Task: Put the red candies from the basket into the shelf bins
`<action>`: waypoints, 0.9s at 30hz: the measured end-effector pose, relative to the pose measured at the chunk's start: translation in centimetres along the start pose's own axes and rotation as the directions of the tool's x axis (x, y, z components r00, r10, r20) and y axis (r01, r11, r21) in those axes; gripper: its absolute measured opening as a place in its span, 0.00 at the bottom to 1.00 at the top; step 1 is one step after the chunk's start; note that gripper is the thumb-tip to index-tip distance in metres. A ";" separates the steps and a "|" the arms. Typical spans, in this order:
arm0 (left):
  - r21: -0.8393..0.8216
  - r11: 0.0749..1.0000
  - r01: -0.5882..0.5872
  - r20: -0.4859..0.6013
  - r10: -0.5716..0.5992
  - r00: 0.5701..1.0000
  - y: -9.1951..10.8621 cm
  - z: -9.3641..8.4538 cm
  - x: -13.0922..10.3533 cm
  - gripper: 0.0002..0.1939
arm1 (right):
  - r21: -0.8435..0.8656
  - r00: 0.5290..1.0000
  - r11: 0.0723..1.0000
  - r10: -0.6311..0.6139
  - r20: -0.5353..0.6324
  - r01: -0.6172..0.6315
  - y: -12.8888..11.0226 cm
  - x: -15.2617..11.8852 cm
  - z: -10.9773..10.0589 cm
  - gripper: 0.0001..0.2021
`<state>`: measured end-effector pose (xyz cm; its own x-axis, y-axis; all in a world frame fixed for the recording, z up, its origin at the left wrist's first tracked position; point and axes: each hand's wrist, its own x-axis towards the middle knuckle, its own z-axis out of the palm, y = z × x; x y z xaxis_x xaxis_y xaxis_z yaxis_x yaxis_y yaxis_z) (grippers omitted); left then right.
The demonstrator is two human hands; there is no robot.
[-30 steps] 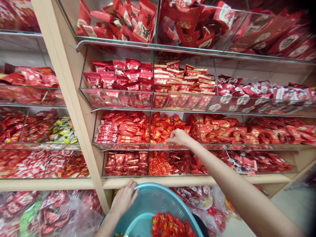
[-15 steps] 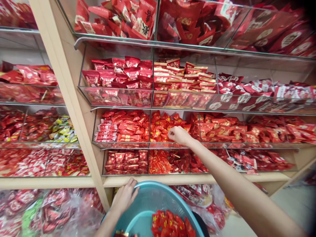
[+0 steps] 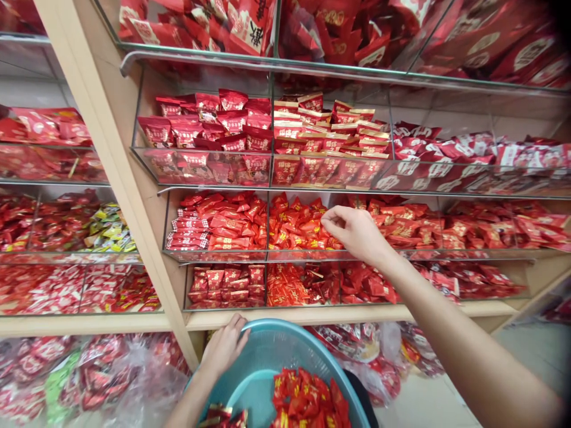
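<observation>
1. Plastic basket (image 3: 285,346): plain teal.
2. Heaped candy packets (image 3: 307,395): bright red with yellow markings.
3. Smaller cluster of packets (image 3: 225,418): dark red, edged in gold.
4. Loose shelf candies (image 3: 289,226): glossy red, flecked with yellow.
5. Neatly stacked packets (image 3: 190,224): red and white, with checkered ends.
6. Upright sachets (image 3: 328,169): red, with gold borders and gold characters.
7. Crimped pouches (image 3: 187,132): crimson with pale lettering.
8. Mixed sweets (image 3: 109,229): yellow, green and white.
9. Wooden shelf upright (image 3: 104,184): pale beige.

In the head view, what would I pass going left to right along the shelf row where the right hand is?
Far-left red packets, yellow packets, wooden upright, checkered packets, glossy red packets, yellow-printed red packets, right hand, gold-printed red packets.
</observation>
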<state>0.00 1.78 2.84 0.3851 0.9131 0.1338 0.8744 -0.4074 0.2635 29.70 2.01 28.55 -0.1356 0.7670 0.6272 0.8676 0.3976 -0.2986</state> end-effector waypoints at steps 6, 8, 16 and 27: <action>0.009 1.000 -0.009 0.005 0.009 1.000 0.0 0.0 0.0 0.17 | 0.140 0.976 0.990 -0.044 0.211 0.014 -1.0 -9.6 2.6 0.09; 0.009 1.000 -0.014 0.001 0.014 1.000 0.0 0.1 0.0 0.17 | 0.145 0.941 0.989 -0.036 0.336 -0.014 -0.5 -13.2 5.0 0.08; 0.007 0.999 -0.040 -0.015 0.040 0.999 -0.1 0.1 0.1 0.17 | 0.056 0.871 0.997 0.015 0.491 -0.049 3.1 -23.3 10.7 0.10; -0.017 1.000 -0.015 0.001 0.015 1.000 0.1 0.0 0.1 0.17 | 0.021 0.823 0.999 0.010 0.568 -0.026 3.0 -25.1 10.8 0.12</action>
<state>0.08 1.80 2.91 0.3982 0.9071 0.1362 0.8636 -0.4208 0.2777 30.58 -10.56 4.15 -0.3746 0.9212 0.1051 0.8608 0.3876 -0.3299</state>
